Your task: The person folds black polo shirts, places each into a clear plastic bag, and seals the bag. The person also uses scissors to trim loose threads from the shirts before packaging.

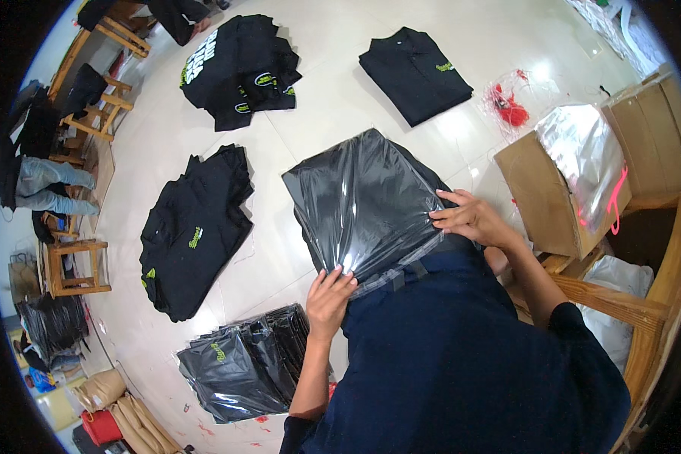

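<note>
A folded black garment in a clear plastic bag (369, 198) lies before me, close to my lap. The fingers of my left hand (330, 301) rest on its near left corner. My right hand (468, 218) touches its right corner, fingertips on the plastic; whether it pinches the film I cannot tell. More dark cloth shows under the bag's edges. At the lower left lies a stack of bagged black garments (244, 363). Loose black shirts (196, 232) with green print lie at the left, a pile of black shirts (244, 68) further up, and a folded black polo shirt (414, 76) at the upper right.
Red and clear scraps (508, 108) lie on the tiled floor. At the right stand a cardboard box (545, 193) with clear plastic bags (587, 153) and a wooden frame (613, 301). Wooden stools (76, 247) and other people's legs (57, 184) are at the far left.
</note>
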{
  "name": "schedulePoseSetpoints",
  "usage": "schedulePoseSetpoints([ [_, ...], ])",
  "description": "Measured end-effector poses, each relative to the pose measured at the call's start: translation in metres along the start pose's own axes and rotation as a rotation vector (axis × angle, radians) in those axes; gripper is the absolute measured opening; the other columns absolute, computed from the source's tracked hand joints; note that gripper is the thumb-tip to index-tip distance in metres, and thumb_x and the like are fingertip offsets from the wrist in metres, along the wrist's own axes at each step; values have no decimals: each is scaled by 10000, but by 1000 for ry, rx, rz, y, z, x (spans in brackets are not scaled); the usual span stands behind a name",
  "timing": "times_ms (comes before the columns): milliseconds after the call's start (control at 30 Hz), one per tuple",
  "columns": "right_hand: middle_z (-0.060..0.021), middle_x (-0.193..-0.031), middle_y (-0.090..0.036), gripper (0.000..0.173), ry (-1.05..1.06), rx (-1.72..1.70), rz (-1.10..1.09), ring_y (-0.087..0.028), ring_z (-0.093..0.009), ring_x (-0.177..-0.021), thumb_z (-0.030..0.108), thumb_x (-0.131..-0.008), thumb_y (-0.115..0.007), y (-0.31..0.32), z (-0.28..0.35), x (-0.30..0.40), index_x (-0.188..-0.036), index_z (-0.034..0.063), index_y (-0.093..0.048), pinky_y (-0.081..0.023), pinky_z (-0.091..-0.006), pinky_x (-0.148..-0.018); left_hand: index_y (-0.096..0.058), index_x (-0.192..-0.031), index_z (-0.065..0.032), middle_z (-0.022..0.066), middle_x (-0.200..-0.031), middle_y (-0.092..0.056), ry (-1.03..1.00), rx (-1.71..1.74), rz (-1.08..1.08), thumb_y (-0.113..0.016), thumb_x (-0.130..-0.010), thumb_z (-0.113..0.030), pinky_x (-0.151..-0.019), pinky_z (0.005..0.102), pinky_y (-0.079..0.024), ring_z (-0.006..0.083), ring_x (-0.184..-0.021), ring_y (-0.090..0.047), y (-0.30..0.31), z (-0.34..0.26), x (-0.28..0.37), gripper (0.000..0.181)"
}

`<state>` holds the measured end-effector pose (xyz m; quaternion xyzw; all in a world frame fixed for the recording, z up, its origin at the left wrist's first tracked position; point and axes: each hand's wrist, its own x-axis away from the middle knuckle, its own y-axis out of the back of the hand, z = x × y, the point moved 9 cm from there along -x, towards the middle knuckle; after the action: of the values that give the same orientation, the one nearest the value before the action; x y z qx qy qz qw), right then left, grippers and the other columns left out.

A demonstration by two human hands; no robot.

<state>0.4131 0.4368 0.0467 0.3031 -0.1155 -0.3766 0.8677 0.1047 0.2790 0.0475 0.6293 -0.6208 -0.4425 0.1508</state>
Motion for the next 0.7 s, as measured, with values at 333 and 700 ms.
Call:
schedulePoseSetpoints([
  [333,-19,-1185,-818,228,198,405,-265,-745,-269,-1166,80,-862,-774,9,13,46,-1080,100,-836,-581,-406,-941,-813,-1124,-146,26,-1167,-816,-89,-147,-29,-886,-843,-144,-1108,500,-508,245,-1214,-748,-8,-10,29,290],
  [700,-103,-1089,-753,257,137,386,-264,-711,-333,-1026,-58,-735,-738,24,41,32,-968,50,-744,-599,-415,-896,-805,-1160,-101,69,-1208,-803,-69,-174,-11,-911,-820,-140,-1076,484,-542,267,-1235,-737,0,-14,30,359],
])
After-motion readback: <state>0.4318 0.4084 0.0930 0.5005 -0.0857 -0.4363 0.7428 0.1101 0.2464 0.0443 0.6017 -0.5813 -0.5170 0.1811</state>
